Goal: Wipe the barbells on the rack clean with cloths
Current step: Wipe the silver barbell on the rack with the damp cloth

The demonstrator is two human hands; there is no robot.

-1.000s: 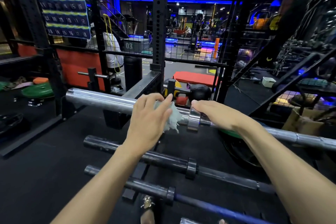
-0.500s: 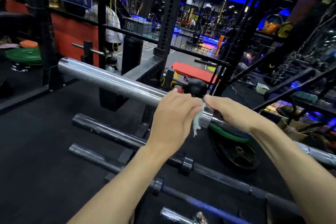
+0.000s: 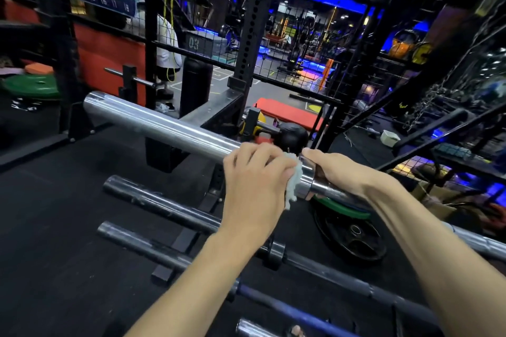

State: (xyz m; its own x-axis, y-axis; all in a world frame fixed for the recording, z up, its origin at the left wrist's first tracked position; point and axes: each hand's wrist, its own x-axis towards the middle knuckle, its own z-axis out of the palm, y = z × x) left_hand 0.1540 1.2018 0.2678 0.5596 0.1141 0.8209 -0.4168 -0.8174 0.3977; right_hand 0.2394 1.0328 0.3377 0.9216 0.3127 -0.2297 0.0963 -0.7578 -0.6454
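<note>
Left hand (image 3: 254, 180) clamps a pale cloth (image 3: 293, 183) round the chrome barbell (image 3: 164, 126) mid-frame, right against its collar. Right hand (image 3: 342, 172) wraps the shaft beside it. Sleeve's bare toward upper left.

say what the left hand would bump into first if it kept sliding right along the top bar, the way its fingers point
Probably the collar of the top barbell, just past the cloth the left hand holds. The right hand grips the bar right beyond it. Depth looks close, not certain.
</note>
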